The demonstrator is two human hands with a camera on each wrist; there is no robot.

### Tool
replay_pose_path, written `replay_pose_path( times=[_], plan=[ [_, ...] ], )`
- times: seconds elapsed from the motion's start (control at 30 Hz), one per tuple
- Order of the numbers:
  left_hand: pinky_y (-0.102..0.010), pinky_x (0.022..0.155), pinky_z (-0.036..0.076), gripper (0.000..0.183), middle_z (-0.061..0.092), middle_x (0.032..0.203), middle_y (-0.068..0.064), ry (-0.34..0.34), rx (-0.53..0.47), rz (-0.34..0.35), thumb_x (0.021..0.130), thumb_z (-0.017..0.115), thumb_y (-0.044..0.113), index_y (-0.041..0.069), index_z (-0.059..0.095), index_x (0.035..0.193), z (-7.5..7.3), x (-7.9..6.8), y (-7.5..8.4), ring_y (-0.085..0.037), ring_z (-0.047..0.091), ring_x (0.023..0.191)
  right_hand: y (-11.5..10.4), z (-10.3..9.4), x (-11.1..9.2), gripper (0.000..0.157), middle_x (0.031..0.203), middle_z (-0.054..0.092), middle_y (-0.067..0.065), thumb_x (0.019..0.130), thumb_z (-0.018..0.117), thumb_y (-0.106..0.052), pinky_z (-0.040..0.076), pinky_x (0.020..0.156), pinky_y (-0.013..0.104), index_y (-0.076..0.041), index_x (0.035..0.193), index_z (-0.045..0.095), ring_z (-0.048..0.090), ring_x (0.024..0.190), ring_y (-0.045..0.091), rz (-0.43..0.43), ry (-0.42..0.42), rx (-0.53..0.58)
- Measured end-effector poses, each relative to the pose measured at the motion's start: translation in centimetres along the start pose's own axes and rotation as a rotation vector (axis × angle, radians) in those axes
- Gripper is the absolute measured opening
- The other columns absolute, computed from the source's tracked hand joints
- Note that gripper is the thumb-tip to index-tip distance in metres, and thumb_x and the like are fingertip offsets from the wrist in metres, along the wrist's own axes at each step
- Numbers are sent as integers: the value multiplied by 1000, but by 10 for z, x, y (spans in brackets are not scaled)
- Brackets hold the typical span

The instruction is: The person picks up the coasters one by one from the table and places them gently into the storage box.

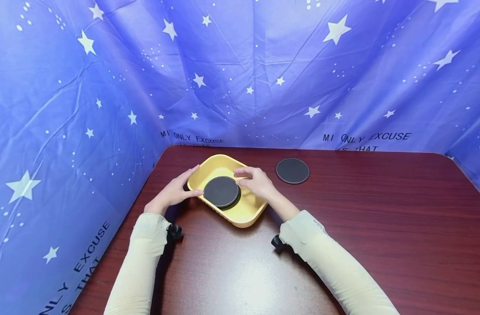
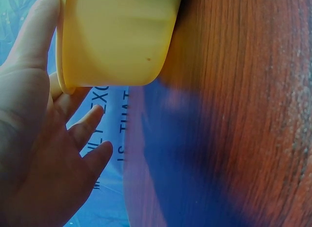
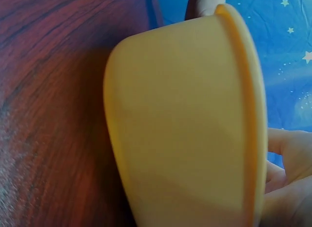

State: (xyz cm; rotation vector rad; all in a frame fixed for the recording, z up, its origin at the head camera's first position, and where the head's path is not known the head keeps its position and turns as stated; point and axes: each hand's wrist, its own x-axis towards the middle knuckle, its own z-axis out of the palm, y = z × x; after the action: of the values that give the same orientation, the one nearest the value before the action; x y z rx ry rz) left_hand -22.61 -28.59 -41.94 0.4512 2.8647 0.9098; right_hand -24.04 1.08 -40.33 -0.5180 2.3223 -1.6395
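A yellow plastic tub [image 1: 243,218] stands on the table, turned at an angle. Inside it lies a round black coaster [image 1: 221,191], with a dark edge of another round piece showing beneath it. My left hand [image 1: 173,191] holds the tub at its left corner, the thumb over the near rim by the coaster and the fingers along the far-left side. In the left wrist view its last two fingers hang free of the wall. Over the tub, my right hand [image 1: 257,183] has loosely bent fingers, their tips right at the coaster's right edge.
A second black coaster [image 1: 293,170] lies flat on the dark red wooden table [image 1: 366,227], right of the tub near the back edge. Blue curtains [image 1: 255,70] with white stars hang behind and to the left. Black wrist mounts stick out under both pale sleeves.
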Motion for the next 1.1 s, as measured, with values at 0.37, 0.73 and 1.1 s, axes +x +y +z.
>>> replay_pose_path(
  times=[0.37,0.73,1.1],
  plan=[
    [-55,124,22,94,28,164,-14,-1,-4,-7,86,77,37,14,23,160,0,-1,1,-36,24,152,-5,-15,-3,43,139,55,32,94,61,3,54,100,45,9,136,54,56,129,42,-4,-14,232],
    [-54,124,23,94,29,164,-14,5,0,7,86,78,34,13,24,159,0,-1,1,-36,25,152,-9,-36,-9,44,139,54,32,94,61,3,51,103,47,10,137,53,53,130,47,-29,26,302],
    [-54,124,23,94,30,163,-14,7,-1,11,85,78,35,13,25,159,0,-1,1,-36,26,152,-3,-60,-16,46,139,57,28,94,63,-1,53,102,40,5,139,53,56,129,39,-12,83,274]
  ],
)
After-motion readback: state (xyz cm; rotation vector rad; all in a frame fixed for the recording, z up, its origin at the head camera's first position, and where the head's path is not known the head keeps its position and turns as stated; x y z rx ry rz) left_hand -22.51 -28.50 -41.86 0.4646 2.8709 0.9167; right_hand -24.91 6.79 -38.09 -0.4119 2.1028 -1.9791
